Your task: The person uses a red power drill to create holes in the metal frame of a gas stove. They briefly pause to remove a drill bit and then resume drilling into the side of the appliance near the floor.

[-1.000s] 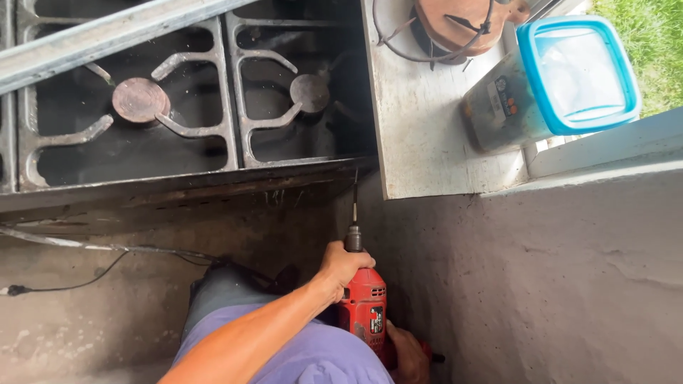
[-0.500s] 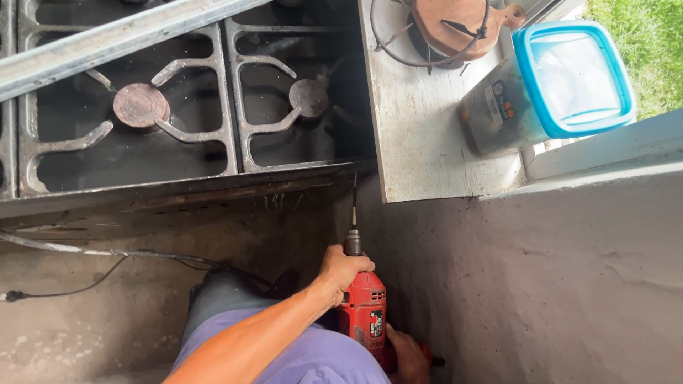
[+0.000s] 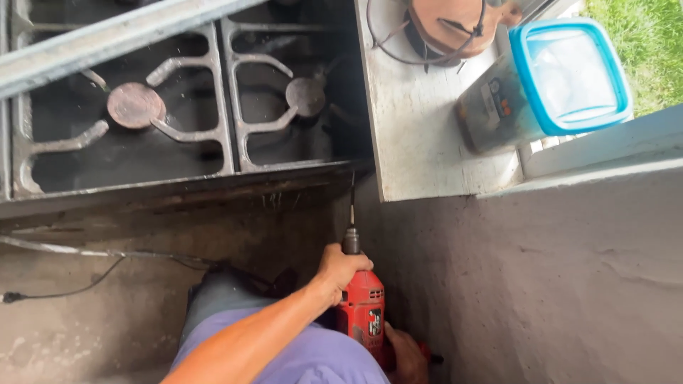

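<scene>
Little change from a second ago: view slid slightly, so the stove sits a bit lower in frame; drill and both hands hold the same pose. Red power drill (image 3: 364, 311) low centre, pointing up, its long bit (image 3: 352, 203) reaching to the underside of the stove's front edge beside the grey plastered wall (image 3: 541, 284). Left hand (image 3: 340, 270) wrapped over the drill's front end just behind the chuck, fingers clenched on it. Right hand (image 3: 407, 353) down at the drill's rear by the handle, partly hidden; looks closed on the handle, finger detail not clear. Purple trouser leg (image 3: 313, 359) under the left forearm. Above: gas stove (image 3: 178, 128) with two burners and metal grates. Right of it a pale counter ledge (image 3: 420, 142) with a blue-lidded plastic container (image 3: 562, 78) and a brown pot in a wire stand (image 3: 448, 25). Thin cable (image 3: 99, 254) runs across the concrete floor at left.
</scene>
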